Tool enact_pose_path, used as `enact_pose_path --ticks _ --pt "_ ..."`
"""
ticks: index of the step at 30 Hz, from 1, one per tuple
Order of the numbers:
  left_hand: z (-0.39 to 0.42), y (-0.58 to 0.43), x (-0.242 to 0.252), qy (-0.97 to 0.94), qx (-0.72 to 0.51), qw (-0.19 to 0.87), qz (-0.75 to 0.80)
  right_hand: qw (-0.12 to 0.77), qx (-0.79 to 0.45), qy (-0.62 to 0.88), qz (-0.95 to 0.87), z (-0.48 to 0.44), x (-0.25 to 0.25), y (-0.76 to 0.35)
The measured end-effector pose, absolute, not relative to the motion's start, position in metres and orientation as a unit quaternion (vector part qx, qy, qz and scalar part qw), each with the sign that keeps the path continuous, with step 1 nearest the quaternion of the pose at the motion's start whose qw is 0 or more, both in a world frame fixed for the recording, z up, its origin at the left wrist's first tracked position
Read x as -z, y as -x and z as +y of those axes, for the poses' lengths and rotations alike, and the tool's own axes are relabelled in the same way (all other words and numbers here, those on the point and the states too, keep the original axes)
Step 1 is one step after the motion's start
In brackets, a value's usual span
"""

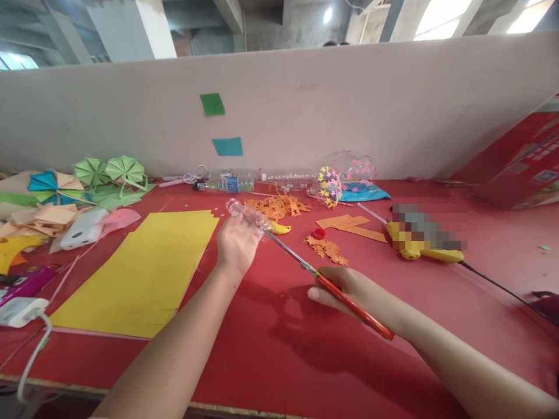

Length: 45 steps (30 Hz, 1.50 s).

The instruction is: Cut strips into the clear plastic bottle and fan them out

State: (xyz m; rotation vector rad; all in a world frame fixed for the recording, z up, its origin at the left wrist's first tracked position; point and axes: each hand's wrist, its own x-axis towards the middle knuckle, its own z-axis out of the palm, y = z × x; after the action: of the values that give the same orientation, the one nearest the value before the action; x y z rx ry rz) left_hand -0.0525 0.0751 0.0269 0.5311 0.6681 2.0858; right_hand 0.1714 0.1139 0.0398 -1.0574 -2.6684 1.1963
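In the middle of the head view, my left hand point(238, 241) is closed around a clear plastic bottle piece point(250, 213), its neck pointing to the upper left. My right hand point(349, 286) grips the red handles of a pair of scissors point(297, 256). The blades reach up and left to the cut end of the bottle piece by my left fingers. Whether the blades have plastic between them I cannot tell. Behind the bottle piece lies a heap of orange paper stars point(279, 205). A red bottle cap point(319, 233) sits by a smaller heap of stars point(326, 249).
Yellow paper sheets point(144, 262) lie to the left, beside a white device point(82, 228). Folded green paper umbrellas point(124, 170) stand behind. A yellow glue gun point(430, 254) with a black cord is at right. Clear bottles point(288, 176) and a star-covered bottle piece point(329, 186) line the wall.
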Motion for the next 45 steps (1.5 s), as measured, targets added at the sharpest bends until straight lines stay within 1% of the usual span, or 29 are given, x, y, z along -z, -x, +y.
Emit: enact_pose_path --ticks 3,12,15,19,23,27,45 --pt "0.077 0.053 -0.026 -0.184 -0.842 0.423 0.281 0.006 -0.374 0.356 -0.857 0.114 -0.038 -0.171" --pt "0.078 0.054 -0.026 -0.141 -0.851 0.427 0.271 -0.001 -0.400 0.352 -0.846 0.115 -0.040 -0.172" --pt "0.079 0.053 -0.025 -0.154 -0.847 0.412 0.299 -0.013 -0.437 0.359 -0.824 0.115 -0.042 -0.171" --pt "0.081 0.050 -0.025 -0.171 -0.840 0.395 0.330 -0.017 -0.519 0.345 -0.782 0.115 -0.043 -0.173" --pt "0.080 0.046 -0.025 -0.169 -0.835 0.401 0.337 -0.024 -0.564 0.329 -0.757 0.114 -0.041 -0.174" --pt "0.079 0.038 -0.025 -0.179 -0.816 0.421 0.353 0.000 -0.572 0.325 -0.753 0.112 -0.039 -0.172" --pt "0.080 0.027 -0.026 -0.160 -0.822 0.415 0.355 0.005 -0.580 0.337 -0.741 0.109 -0.038 -0.171"
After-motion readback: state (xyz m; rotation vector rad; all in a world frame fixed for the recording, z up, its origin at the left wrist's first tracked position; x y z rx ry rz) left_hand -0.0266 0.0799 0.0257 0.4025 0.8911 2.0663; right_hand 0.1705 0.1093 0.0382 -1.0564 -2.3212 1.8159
